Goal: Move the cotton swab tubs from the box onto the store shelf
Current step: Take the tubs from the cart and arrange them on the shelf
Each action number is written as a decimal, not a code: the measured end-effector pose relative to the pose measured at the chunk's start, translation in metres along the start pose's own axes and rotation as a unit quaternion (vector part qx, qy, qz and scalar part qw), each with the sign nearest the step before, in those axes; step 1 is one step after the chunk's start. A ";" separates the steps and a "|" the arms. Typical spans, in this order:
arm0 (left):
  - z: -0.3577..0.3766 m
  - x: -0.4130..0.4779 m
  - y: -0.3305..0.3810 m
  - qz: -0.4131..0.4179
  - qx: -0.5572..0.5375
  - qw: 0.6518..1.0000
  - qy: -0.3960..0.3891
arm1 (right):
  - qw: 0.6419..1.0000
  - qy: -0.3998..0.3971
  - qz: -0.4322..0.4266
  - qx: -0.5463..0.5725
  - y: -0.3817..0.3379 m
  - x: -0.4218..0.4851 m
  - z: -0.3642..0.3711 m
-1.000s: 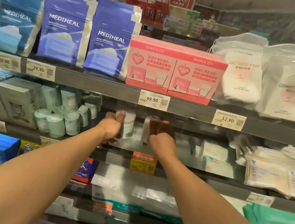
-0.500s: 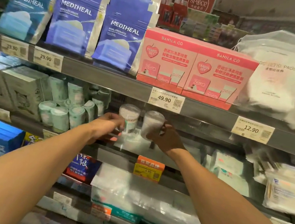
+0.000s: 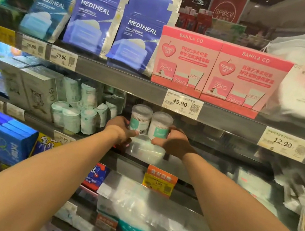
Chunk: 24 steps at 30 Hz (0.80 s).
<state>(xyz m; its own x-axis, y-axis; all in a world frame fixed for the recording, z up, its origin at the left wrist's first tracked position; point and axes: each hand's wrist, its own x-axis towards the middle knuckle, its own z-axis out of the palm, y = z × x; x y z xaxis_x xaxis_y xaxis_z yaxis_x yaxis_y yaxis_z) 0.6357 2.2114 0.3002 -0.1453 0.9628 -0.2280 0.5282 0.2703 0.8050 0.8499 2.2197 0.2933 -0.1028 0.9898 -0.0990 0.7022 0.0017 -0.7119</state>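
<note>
Standing before the store shelves, we hold two clear round plastic tubs of cotton swabs side by side over the glossy middle shelf (image 3: 147, 151). The left tub, with a green label and a barcode (image 3: 140, 120), and the right tub, with a small green label (image 3: 160, 125), touch each other or nearly so. Both are upright and sit at the front of an open gap between the pale green paper-wrapped rolls (image 3: 78, 117) on the left and the white flat packets (image 3: 253, 184) on the right. We cannot tell if their bottoms already rest on the shelf or are just above it.

We judge that this pair is almost placed; only the letting go is left. The box is not in view, so we cannot say how many tubs wait there.

Our left hand (image 3: 120, 129) curls around the left side of its tub, thumb at the lower front. Our right hand (image 3: 173, 141) wraps the right side of the other tub, fingers hidden behind it. Both arms are stretched forward and slightly upward, wrists close together.
</note>
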 end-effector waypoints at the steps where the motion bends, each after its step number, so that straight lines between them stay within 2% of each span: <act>1: 0.000 0.000 0.002 -0.003 0.018 1.000 0.014 | 1.000 0.003 -0.002 0.016 0.001 0.004 0.001; 3: 0.002 0.003 0.004 -0.007 0.051 0.998 0.034 | 0.999 0.029 -0.004 0.016 0.002 0.007 0.007; 6: 0.003 0.005 0.010 -0.020 0.037 0.999 0.033 | 0.997 0.076 -0.016 -0.014 -0.001 0.011 0.016; 10: 0.001 0.013 0.011 -0.027 0.065 0.995 0.067 | 0.997 0.035 -0.051 0.041 -0.003 0.029 0.021; 12: 0.001 0.019 0.011 -0.039 0.047 0.996 0.069 | 0.996 0.039 -0.061 0.053 -0.005 0.036 0.022; 16: -0.001 0.023 0.018 -0.045 0.064 0.994 0.069 | 0.997 0.079 -0.018 0.020 -0.007 0.044 0.022; 20: 0.005 0.029 0.022 -0.028 0.065 0.992 0.104 | 0.996 0.091 0.012 -0.009 -0.009 0.048 0.019; 24: 0.008 0.037 0.023 -0.066 -0.020 0.994 0.082 | 0.994 0.098 0.040 -0.039 -0.014 0.051 0.015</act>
<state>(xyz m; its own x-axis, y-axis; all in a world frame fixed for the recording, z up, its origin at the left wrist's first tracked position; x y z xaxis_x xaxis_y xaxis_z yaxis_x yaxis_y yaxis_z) 0.6488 2.2529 0.3060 -0.3473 0.9054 -0.2440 0.4627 0.3918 0.7953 0.8242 2.2684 0.2872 0.0888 0.9960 -0.0096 0.7563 -0.0737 -0.6501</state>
